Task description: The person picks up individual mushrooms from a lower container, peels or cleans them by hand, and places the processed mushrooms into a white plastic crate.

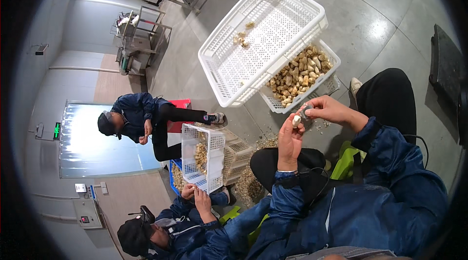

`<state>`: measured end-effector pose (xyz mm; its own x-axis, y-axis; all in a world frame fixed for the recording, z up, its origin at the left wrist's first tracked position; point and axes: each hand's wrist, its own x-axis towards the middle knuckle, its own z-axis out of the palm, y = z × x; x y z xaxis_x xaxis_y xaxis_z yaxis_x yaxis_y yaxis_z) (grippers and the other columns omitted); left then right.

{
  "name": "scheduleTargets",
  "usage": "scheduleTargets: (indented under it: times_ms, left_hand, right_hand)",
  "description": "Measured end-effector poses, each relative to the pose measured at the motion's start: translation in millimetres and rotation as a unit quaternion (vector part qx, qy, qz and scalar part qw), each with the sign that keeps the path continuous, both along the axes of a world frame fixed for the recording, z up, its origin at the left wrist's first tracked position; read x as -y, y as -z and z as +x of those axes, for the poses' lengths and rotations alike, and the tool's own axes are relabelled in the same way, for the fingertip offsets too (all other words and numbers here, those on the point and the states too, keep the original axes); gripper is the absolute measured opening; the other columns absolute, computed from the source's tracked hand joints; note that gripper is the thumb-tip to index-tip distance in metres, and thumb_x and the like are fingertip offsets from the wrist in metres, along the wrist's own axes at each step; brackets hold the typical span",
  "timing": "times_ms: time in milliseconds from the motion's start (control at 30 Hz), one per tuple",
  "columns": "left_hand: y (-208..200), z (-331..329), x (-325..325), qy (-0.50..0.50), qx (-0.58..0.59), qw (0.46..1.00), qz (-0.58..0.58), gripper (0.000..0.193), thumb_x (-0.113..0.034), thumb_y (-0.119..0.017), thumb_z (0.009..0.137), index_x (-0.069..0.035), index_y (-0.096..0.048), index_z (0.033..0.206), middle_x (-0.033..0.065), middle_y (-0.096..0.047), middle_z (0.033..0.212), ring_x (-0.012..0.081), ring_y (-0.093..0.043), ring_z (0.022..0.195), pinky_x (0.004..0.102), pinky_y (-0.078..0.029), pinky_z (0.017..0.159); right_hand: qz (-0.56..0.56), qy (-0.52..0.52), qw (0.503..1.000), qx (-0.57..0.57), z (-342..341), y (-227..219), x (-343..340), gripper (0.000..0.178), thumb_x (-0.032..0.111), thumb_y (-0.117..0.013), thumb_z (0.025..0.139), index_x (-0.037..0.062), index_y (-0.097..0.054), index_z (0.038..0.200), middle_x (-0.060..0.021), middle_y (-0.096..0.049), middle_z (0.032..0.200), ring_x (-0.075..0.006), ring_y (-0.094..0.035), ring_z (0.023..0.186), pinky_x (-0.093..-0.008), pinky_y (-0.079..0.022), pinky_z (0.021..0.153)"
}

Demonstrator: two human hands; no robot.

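My left hand (291, 145) is raised above my knee, its fingers closed round a small pale piece (296, 120) that looks like a stubby mushroom. Beside it, my right hand (335, 112) pinches a small dark grey thing (307, 108), whose kind I cannot make out, right against the left fingertips. Just beyond my hands, a white basket holds many brown and cream mushroom-like pieces (303, 72). A larger white perforated crate (273, 26) rests tilted across that basket, with several similar pieces (241, 39) lying inside.
Two people in dark jackets and caps work at the left: one seated person (136, 114) and a nearer person (190, 231). Between them stands another white crate (215, 157). Scraps (248, 184) lie heaped by my knee. A black flat platform (446, 79) lies at the right.
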<state>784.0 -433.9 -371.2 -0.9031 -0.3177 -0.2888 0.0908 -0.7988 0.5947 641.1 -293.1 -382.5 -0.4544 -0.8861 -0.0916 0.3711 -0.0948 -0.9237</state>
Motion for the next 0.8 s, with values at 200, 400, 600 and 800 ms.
scheduleTargets:
  times_ms: [200,400,600,800]
  left_hand:
    - [12.8,2.8,-0.1,-0.025,0.042,0.994,-0.095,0.03,-0.013,-0.06,0.095,-0.002,-0.056,0.123,0.0039,-0.063,0.104,0.012,-0.058,0.083,0.0255,-0.05,0.074]
    - [4.7,-4.6,-13.5,-0.079,0.072,0.989,-0.102,0.028,-0.01,-0.059,0.095,-0.003,-0.057,0.121,0.0061,-0.063,0.107,0.0137,-0.059,0.092,0.0263,-0.05,0.081]
    - [17.2,0.1,-4.6,-0.059,0.042,0.996,-0.05,0.024,-0.01,-0.06,0.094,-0.003,-0.058,0.118,0.0061,-0.063,0.108,0.0125,-0.059,0.089,0.0253,-0.049,0.08]
    - [16.0,-0.3,-4.0,-0.045,0.042,0.998,-0.019,0.022,-0.012,-0.059,0.095,-0.003,-0.057,0.115,0.0044,-0.063,0.104,0.0112,-0.058,0.087,0.0243,-0.049,0.078]
  right_hand:
    - [0.04,0.016,0.995,-0.089,6.9,-6.2,3.1,0.022,0.022,-0.064,0.09,0.0006,-0.068,0.095,-0.0007,-0.063,0.085,-0.0058,-0.054,0.079,-0.024,-0.044,0.07]
    - [-0.022,0.093,0.976,-0.194,16.2,-7.1,5.9,0.022,0.019,-0.064,0.089,0.0013,-0.068,0.1,-0.001,-0.062,0.081,-0.0076,-0.054,0.078,-0.0238,-0.045,0.069]
    - [0.043,0.047,0.993,-0.095,6.8,-5.0,3.1,0.023,0.02,-0.062,0.09,-0.0007,-0.067,0.097,0.0005,-0.059,0.075,-0.0058,-0.05,0.07,-0.0248,-0.042,0.062]
    - [0.042,0.029,0.998,-0.04,3.0,-10.4,1.1,0.024,0.019,-0.063,0.089,-0.0007,-0.067,0.102,0.0009,-0.064,0.083,-0.0074,-0.056,0.078,-0.0254,-0.047,0.071]
